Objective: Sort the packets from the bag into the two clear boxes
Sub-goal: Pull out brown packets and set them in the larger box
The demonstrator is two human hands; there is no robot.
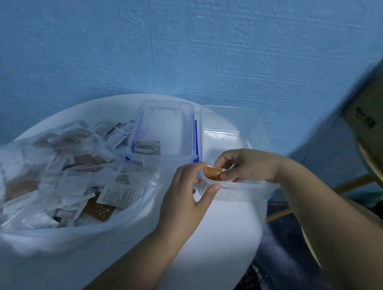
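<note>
Currently, a brown packet (211,172) is pinched in the grip of the right hand (247,165), directly above the near rim of the right clear box (242,186). The packet is small, tan-brown and glossy, with a slight curl; its printing is too blurred to read. Its long axis runs roughly level, parallel to that near rim, with one end pointing toward the left hand (186,198) and the other covered by the right fingers.

The left hand rests at the near-left corner of the right clear box, thumb and forefinger spread around the rim; the left grip holds that corner and not the packet.

Just left of the right clear box, touching it, stands the left clear box (164,128), with blue side clips. A few grey-white packets (147,147) lie flat at its near end.

Further left of the right clear box, a clear plastic bag (49,178) lies open on the white bench (224,230), filled with mixed white and brown packets.
</note>
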